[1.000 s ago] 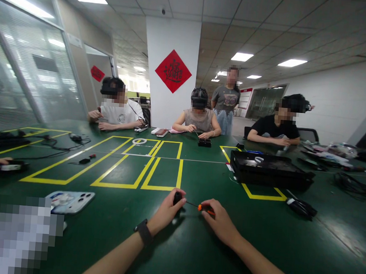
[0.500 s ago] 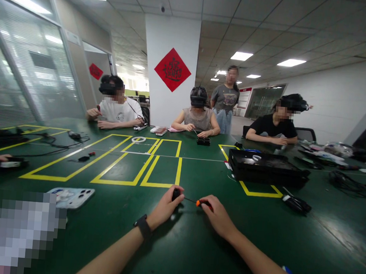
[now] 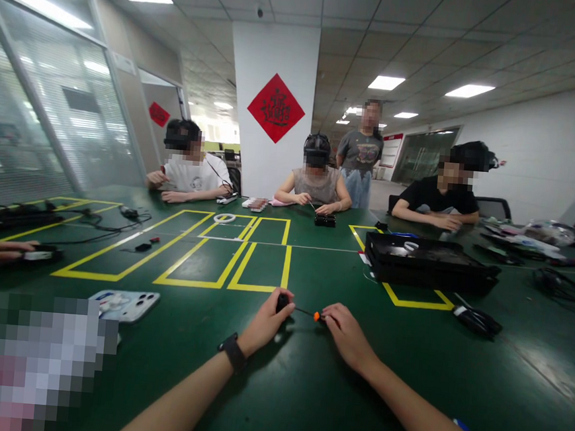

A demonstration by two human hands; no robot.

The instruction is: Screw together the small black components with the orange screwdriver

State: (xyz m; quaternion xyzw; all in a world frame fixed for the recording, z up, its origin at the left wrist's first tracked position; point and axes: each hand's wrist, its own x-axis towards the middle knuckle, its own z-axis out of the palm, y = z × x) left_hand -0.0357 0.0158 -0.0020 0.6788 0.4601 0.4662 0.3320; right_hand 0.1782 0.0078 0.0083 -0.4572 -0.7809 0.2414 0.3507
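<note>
Above the near middle of the table, my left hand (image 3: pixel 262 323) is closed around a small black object (image 3: pixel 282 301), mostly covered by the fingers, so its kind is unclear. My right hand (image 3: pixel 350 338) pinches a screwdriver with an orange collar (image 3: pixel 317 316). Its thin dark shaft reaches left to the black object. Whether the tip sits in it or only touches it, I cannot make out. The fingers hide most of the screwdriver's handle.
A phone (image 3: pixel 134 304) lies on the green table (image 3: pixel 193 401) at left, by a blurred-out patch. A black open case (image 3: pixel 427 270) and a cable bundle (image 3: pixel 478 321) are at right. Several people sit opposite; another person's hand (image 3: pixel 3 253) rests at far left.
The view has turned slightly left, so everything appears shifted right. Both hands keep nearly the same pose; the right fingers now cover more of the screwdriver's handle.
</note>
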